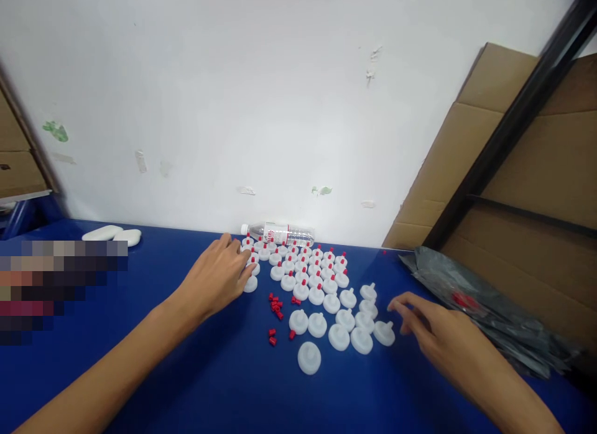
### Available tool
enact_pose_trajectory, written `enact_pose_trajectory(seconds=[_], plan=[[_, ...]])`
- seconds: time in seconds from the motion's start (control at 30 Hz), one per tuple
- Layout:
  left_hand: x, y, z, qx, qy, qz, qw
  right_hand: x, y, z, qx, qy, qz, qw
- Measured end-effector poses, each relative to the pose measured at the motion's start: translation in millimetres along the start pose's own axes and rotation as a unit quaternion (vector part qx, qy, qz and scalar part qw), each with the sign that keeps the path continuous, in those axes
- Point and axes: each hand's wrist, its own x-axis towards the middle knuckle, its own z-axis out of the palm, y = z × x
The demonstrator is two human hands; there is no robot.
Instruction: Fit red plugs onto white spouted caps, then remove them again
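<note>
1. A white wall (261,98) with scuffs and bits of tape closes the far side; below it a blue table (224,384) fills the near half.
2. Cardboard sheets (550,173) lean at far right behind a black bar (513,129); a grey plastic bag (489,303) lies crumpled on the table's right edge, within reach of the right hand.
3. The left hand (219,278) lies palm down at the left of the parts, fingers loose, tips touching the far-left pieces; nothing is seen clasped in it.
4. The right hand (438,334) hovers low at the right, fingers half curled and empty, tips just beside the nearest plain piece.
5. A clear bottle (280,233) lies on its side against the wall; probably parked out of the way.
6. Red-tipped white pieces (303,275) stand in close rows at the far middle; the tidy rows suggest sorting.
7. Plain white pieces (339,336) sit nearer, more loosely.
8. Loose red caps (276,305) are scattered left of those, between the hands.
</note>
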Motion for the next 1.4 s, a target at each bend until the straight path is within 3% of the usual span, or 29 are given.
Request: enact_pose_trajectory(seconds=[0.17,0.3,0.43,0.57,0.7,0.8,1.03,1.23,1.33,1.4], plan=[[-2,6,2,-0.035,-0.026,0.031,0.999,1,-34,-1,0.021,0.083,-0.012,0.996],[-2,13,0,-0.072,-0.022,0.036,0.996,1,-65,4,0.072,0.096,-0.044,0.992],[-1,12,0,-0.095,-0.019,0.045,0.994,0,-77,9,0.093,0.108,-0.087,0.986],[1,18,-4,-0.149,0.082,0.071,0.983,-1,-85,14,0.096,0.129,-0.114,0.980],[-3,44,-12,-0.293,0.224,0.175,0.913,-5,-99,26,0.081,0.095,-0.180,0.976],[-8,63,-18,-0.344,0.271,0.200,0.877,-6,-106,34,0.077,0.060,-0.227,0.969],[-6,65,-24,-0.225,0.261,0.194,0.919,-6,-106,30,0.058,0.102,-0.229,0.966],[-4,69,-28,-0.157,0.269,0.210,0.927,-6,-107,29,0.038,0.103,-0.223,0.969],[-3,61,-25,-0.168,0.253,0.215,0.928,-5,-100,28,0.024,0.114,-0.223,0.968],[-2,46,-21,-0.207,0.238,0.182,0.931,-3,-89,24,0.003,0.138,-0.197,0.971]])
